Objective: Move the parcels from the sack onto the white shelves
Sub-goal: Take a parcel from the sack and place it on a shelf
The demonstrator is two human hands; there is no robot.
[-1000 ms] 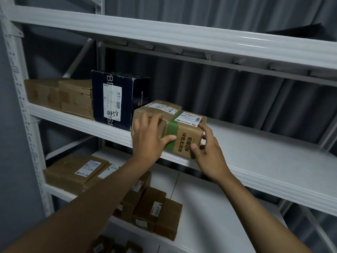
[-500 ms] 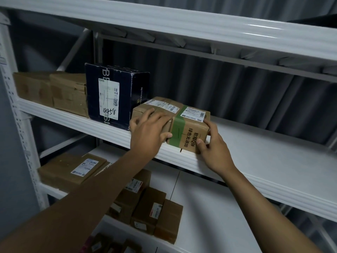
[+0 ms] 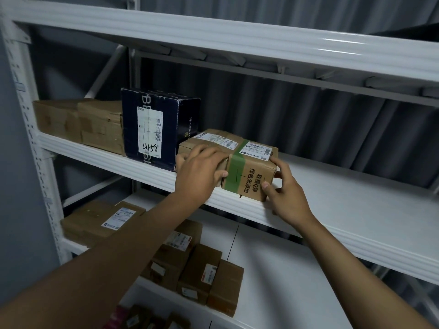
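Both hands (image 3: 240,180) clasping brown, green-taped cardboard parcel (image 3: 247,170) at white shelf's (image 3: 332,205) front edge; seemingly light, stiff, best gripped by its sides.

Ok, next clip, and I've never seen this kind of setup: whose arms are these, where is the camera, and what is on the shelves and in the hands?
There is no machine here. A person wears a wide-angle camera on the head, so you look down along their own bare arms at a white shelf unit.

The left hand and right hand grip the two ends of a brown parcel with green tape, which sits at the front edge of the middle shelf.

Left of it on that shelf stands a dark blue box with a label marked 4458, then plain brown boxes. Another brown parcel lies just behind the left hand.

The lower shelf holds more brown parcels. The sack is not in view.
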